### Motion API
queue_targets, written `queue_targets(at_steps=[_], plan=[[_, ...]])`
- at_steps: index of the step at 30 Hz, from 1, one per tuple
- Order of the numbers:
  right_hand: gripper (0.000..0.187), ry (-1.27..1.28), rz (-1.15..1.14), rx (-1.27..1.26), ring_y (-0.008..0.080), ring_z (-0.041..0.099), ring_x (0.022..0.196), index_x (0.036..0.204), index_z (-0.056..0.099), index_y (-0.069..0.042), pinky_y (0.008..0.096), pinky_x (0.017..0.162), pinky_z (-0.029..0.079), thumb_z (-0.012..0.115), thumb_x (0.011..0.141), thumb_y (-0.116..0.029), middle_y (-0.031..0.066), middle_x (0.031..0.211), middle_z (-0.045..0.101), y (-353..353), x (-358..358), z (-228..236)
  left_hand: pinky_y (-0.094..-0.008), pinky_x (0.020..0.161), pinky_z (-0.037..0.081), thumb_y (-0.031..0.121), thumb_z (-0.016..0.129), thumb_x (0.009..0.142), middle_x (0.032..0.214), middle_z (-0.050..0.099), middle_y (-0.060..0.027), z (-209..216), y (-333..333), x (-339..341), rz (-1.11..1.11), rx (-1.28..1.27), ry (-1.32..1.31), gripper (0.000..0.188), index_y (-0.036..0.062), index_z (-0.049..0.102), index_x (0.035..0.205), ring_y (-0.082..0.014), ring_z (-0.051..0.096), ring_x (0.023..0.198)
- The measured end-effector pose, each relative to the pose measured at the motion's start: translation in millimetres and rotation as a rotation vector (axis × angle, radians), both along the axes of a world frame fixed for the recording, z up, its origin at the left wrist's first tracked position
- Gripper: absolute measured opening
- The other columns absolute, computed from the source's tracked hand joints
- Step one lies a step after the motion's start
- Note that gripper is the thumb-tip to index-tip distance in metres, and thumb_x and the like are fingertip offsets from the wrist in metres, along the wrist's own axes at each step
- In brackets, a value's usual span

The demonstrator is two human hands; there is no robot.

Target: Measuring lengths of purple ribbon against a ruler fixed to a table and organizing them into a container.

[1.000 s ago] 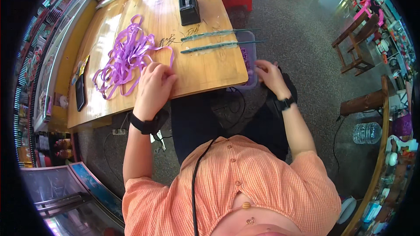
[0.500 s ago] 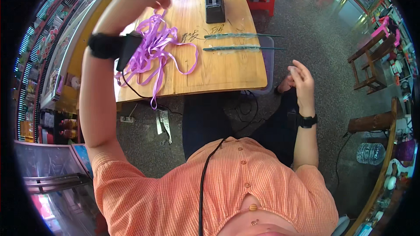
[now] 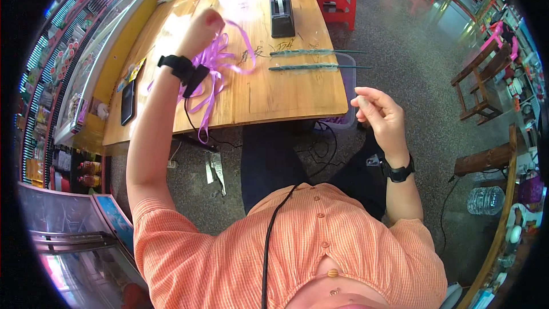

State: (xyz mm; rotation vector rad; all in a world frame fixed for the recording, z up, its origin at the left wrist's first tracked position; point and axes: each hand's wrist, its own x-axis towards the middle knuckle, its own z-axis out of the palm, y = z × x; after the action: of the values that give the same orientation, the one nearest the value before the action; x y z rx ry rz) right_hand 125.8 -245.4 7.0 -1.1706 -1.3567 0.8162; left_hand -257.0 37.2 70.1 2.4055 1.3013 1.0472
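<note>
Purple ribbon [image 3: 217, 60]: one flat, tangled heap on the wooden table [image 3: 286, 100], partly hidden by the left wrist.
Left hand [image 3: 207, 27]: curled beside a ribbon loop; cannot tell whether holding it.
Right hand [image 3: 382, 115]: thumb and forefinger narrow; contents unclear.
Sticks [image 3: 303, 67]: two, slender, green.
Box [image 3: 350, 80]: one, translucent, partly under the tabletop.

On a glossy yellow wooden counter [image 3: 291, 97], the person's curled left grip [image 3: 206, 26] is over a tangled heap of flat purple ribbon [image 3: 215, 57], left of a black boxy tape dispenser [image 3: 282, 23] and two slim dark-green sticks [image 3: 303, 68], while the bent-fingered right grip [image 3: 382, 115] hangs beside the counter's near right corner.
</note>
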Motion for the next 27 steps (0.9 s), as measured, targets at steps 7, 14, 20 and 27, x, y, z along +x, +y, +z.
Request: queue_targets(at_steps=[7, 14, 20, 27], plan=[[0.024, -0.139, 0.111, 0.108, 0.0061, 0.062, 0.079, 0.121, 0.067, -0.002, 0.0218, 0.072, 0.053, 0.063, 0.098, -0.008, 0.0043, 0.105, 0.071, 18, -30, 20, -0.0281, 0.082, 0.055, 0.012, 0.069, 0.093, 0.092, 0.073, -0.0082, 127, -53, 41, -0.192, 0.268, -0.146, 0.007, 0.0083, 0.074, 0.096, -0.0149, 0.067, 0.084], [0.052, -0.053, 0.087, 0.192, 0.0069, 0.061, 0.083, 0.143, 0.047, -0.001, 0.0222, 0.071, 0.054, 0.064, 0.093, 0.001, 0.0061, 0.122, 0.064, 33, -64, 70, -0.0379, 0.071, 0.056, 0.030, 0.066, 0.092, 0.082, 0.074, -0.0096, 118, -140, 129, -0.316, 0.147, 0.044, 0.023, 0.0085, 0.073, 0.098, -0.0242, 0.072, 0.072], [0.048, 0.288, 0.211, 0.139, 0.0088, 0.065, 0.087, 0.141, 0.050, 0.000, 0.0239, 0.073, 0.056, 0.063, 0.096, -0.002, 0.0076, 0.113, 0.067, 60, -52, 41, -0.0420, 0.075, 0.057, 0.025, 0.068, 0.087, 0.084, 0.071, -0.0153, 49, -169, 153, -0.502, 0.074, 0.131, 0.022, 0.0105, 0.074, 0.103, -0.0335, 0.070, 0.078], [0.017, 0.020, -0.029, -0.005, 0.0069, 0.064, 0.075, 0.109, 0.071, 0.000, 0.0213, 0.070, 0.053, 0.064, 0.098, -0.011, 0.0018, 0.086, 0.070, 57, -31, -5, -0.0423, 0.089, 0.054, 0.025, 0.074, 0.084, 0.115, 0.068, -0.0202, -17, -63, 14, -0.081, 0.042, 0.429, 0.045, 0.0090, 0.066, 0.126, -0.0370, 0.067, 0.102]])
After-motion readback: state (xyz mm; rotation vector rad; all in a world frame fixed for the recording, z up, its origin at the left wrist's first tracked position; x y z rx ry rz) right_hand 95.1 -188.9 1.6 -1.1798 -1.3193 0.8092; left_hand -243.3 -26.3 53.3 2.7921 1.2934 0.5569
